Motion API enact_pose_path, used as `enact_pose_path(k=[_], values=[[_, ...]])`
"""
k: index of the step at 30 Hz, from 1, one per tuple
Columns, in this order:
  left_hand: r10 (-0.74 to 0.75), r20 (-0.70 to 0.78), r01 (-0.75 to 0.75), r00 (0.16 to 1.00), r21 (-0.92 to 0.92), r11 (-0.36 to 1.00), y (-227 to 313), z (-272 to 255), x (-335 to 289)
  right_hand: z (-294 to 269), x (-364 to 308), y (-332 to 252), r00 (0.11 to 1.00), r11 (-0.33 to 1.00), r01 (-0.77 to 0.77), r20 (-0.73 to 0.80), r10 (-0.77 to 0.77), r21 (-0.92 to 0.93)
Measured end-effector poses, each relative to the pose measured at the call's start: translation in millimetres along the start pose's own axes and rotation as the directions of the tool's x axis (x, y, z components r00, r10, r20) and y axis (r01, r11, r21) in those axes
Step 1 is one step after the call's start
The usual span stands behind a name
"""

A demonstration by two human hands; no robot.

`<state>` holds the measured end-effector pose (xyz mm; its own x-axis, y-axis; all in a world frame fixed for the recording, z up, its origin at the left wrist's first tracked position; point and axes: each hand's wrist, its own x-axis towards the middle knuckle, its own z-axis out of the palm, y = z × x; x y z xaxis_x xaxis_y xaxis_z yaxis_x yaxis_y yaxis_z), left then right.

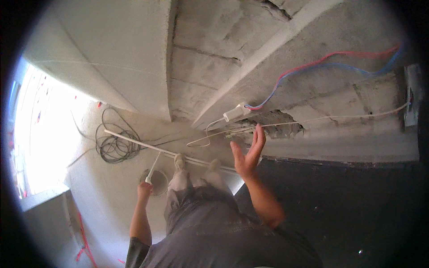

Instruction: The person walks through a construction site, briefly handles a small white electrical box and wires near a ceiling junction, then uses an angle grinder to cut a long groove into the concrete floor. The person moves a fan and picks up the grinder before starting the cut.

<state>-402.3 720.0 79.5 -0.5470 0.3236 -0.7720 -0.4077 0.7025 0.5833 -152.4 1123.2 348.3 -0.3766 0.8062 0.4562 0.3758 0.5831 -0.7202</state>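
Lower-left of center, left hand (144, 189) w/ grip pinched on a thin white tube (153, 168), prob light, stiff, best held low near its end; right hand (249, 154), center, grip spread open near the wall's white wire (268, 125).

A coil of dark cable (114, 145) lies on the concrete floor (111, 201), and a long white conduit (152, 147) runs past just beside it. Red and blue wires (330, 62) cross the rough wall well away from the coil.
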Motion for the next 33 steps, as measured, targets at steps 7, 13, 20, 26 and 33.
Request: enact_pose_path(k=[7, 13, 20, 26, 33], values=[[-0.062, 0.043, 0.061, 0.997, 0.023, 0.998, 1.0, -40.7, 5.2, -16.6, -137.4, 16.5, 0.973, 0.979, -0.133, 0.168, 0.158, -0.153], [-0.048, 0.021, 0.047, 0.999, 0.032, 0.998, -23.0, -15.7, 3.1, -37.6, -256.6, 82.0, 0.607, 0.850, -0.316, 0.599, 0.523, -0.422], [0.127, 0.264, -0.199, 0.956, 0.266, 0.943, -72.7, -8.8, -8.6, -52.7, -391.0, 155.7, 0.569, 0.769, -0.511, 0.519, 0.638, -0.385], [0.125, 0.327, -0.316, 0.937, 0.636, 0.704, -66.4, 35.3, -3.0, -35.9, -444.7, 186.7, 0.242, 0.717, -0.634, 0.805, 0.541, -0.291], [0.125, 0.281, -0.225, 0.952, 0.358, 0.906, -42.4, 59.6, -41.7, -24.7, -425.3, 127.9, 0.096, 0.689, -0.652, 0.867, 0.489, -0.317]])
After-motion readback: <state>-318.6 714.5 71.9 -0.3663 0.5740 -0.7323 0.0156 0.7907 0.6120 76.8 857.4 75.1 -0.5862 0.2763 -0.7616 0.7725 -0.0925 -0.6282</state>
